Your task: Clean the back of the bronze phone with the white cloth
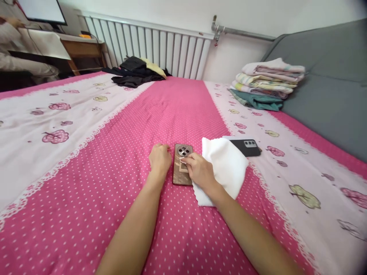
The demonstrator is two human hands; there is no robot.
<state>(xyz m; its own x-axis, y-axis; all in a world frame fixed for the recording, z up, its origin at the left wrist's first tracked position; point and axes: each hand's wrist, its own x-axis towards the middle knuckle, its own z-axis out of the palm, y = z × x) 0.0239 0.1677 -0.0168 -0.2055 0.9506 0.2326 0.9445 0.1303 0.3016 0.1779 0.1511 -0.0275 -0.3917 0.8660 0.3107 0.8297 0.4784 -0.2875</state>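
A brown phone [177, 176] lies back up on the pink bedspread, its round camera ring at the far end and a pale label below. My left hand [160, 158] rests closed by the phone's left edge, fingers curled under; whatever they may hold is hidden. Over the phone's back, my right hand [197, 168] pinches a small white piece near the label. I cannot tell whether that piece belongs to the white cloth [229, 164], which spreads under and beside my right wrist. Partly beneath the cloth's far edge is a dark grey phone [241, 147], cameras up.
Folded clothes [266, 82] are stacked at the right against a grey headboard [327, 84]. A dark clothes heap [134, 72] lies at the far left before the radiator [149, 42]. Another person [17, 57] sits at a desk [80, 47] with a monitor [43, 11].
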